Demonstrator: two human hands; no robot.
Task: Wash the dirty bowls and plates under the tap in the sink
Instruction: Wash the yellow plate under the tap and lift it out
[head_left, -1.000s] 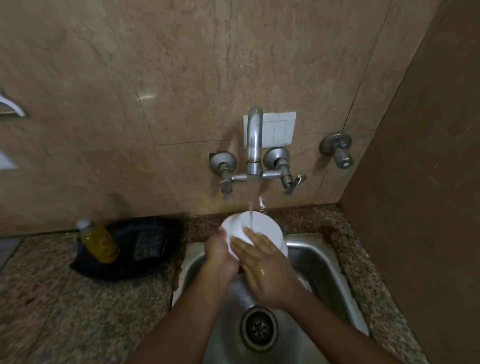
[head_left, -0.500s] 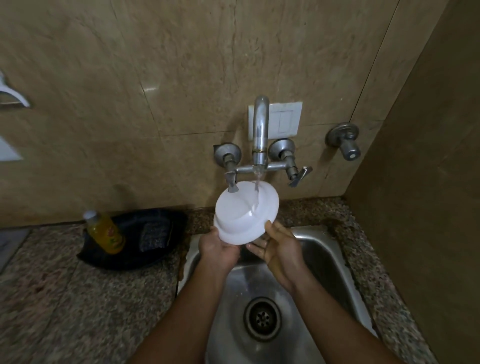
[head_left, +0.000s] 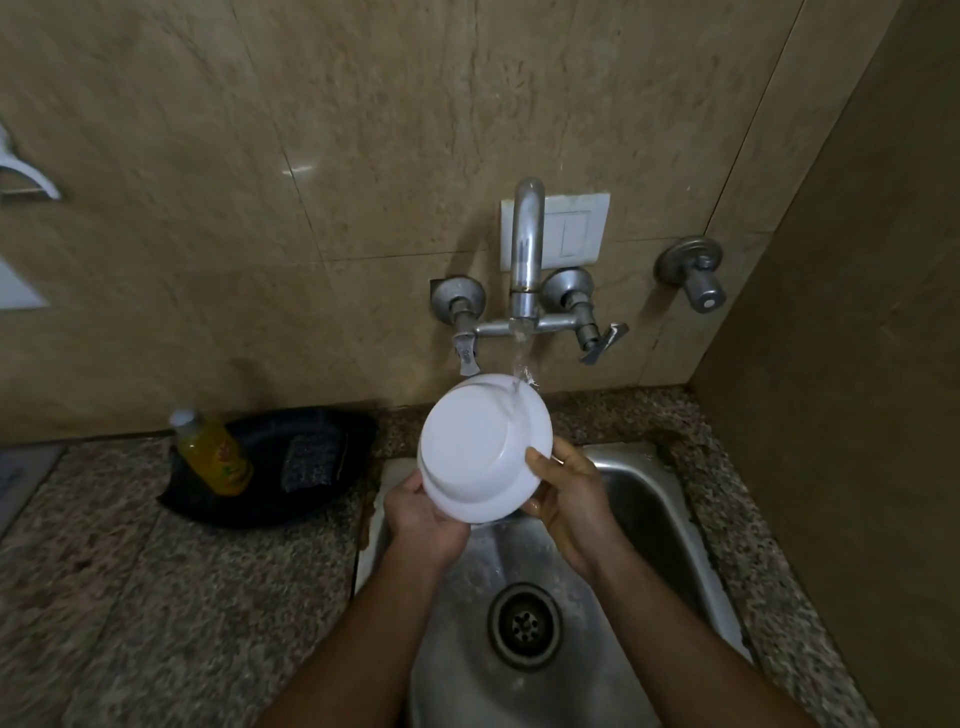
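**White bowl held upside down under the running tap**

The tiled wall (head_left: 311, 156) fills the upper part of the view, beige and glossy; a second, darker wall (head_left: 857, 364) closes the right side; below them runs a speckled granite counter (head_left: 156, 597), and set into it on the right is the steel sink (head_left: 649, 519), wet inside, with a round drain (head_left: 524, 625) in its floor.

On the counter left of the sink lies a black tray (head_left: 260, 499) against the wall; inside it a yellow bottle (head_left: 215, 453) with a pale cap leans at its left end, and a dark scrub pad (head_left: 311, 460) lies to the right of the bottle, apart from it.

The tap (head_left: 525, 249) is mounted on the wall above the sink, its spout curving forward, with a valve on each side; a white switch plate (head_left: 582, 228) sits on the wall behind it; a separate round valve (head_left: 693, 273) is fixed further right; water (head_left: 521, 358) falls from the spout and strikes the far upper edge of the bowl.

The white bowl (head_left: 478, 447) is held above the back of the sink, bottom side towards the camera; the left hand (head_left: 423, 514) grasps its lower left rim, fingers curled under the edge; the right hand (head_left: 571, 493) grips the lower right side, thumb pressed on the outer wall and the remaining fingers hidden behind the bowl.
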